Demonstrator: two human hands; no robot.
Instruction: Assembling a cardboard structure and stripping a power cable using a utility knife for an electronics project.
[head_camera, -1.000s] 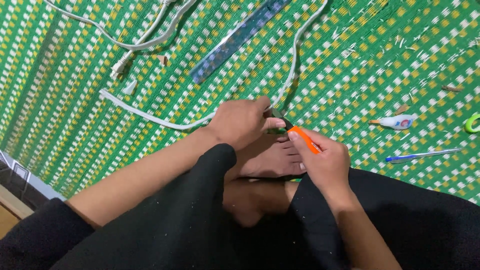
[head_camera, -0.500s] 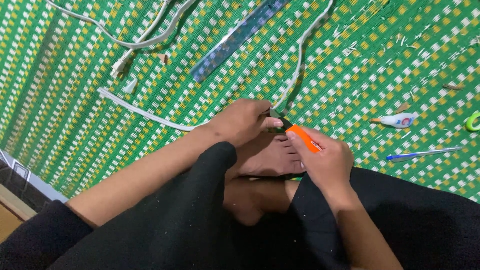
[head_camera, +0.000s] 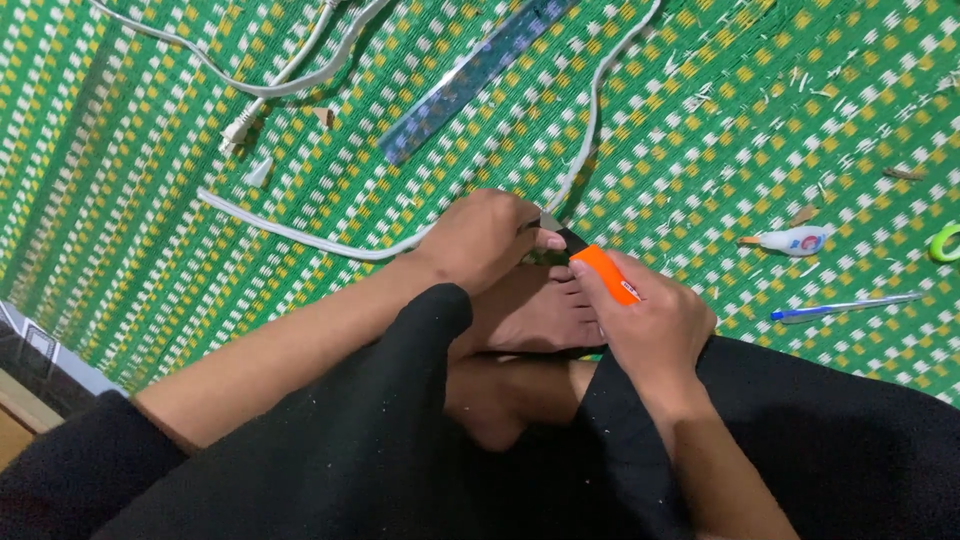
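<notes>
I sit cross-legged on a green woven mat (head_camera: 720, 130), my bare foot (head_camera: 535, 310) between my hands. My right hand (head_camera: 650, 320) grips an orange utility knife (head_camera: 605, 272), its dark blade end pointing left toward my other hand. My left hand (head_camera: 485, 238) is closed over a small dark green piece (head_camera: 547, 257) that it pinches just above my toes; most of that piece is hidden by the fingers. The knife tip meets the piece between the two hands.
A white power cord (head_camera: 300, 235) with a plug (head_camera: 236, 132) loops across the mat behind my hands. A clear blue ruler (head_camera: 470, 75) lies beyond it. To the right lie a small glue bottle (head_camera: 795, 241), a blue pen (head_camera: 845, 307) and a green tape roll (head_camera: 945, 243). Small shavings are scattered about.
Both hands stay nearly in place; the knife has shifted slightly against the small piece held by my left hand.
</notes>
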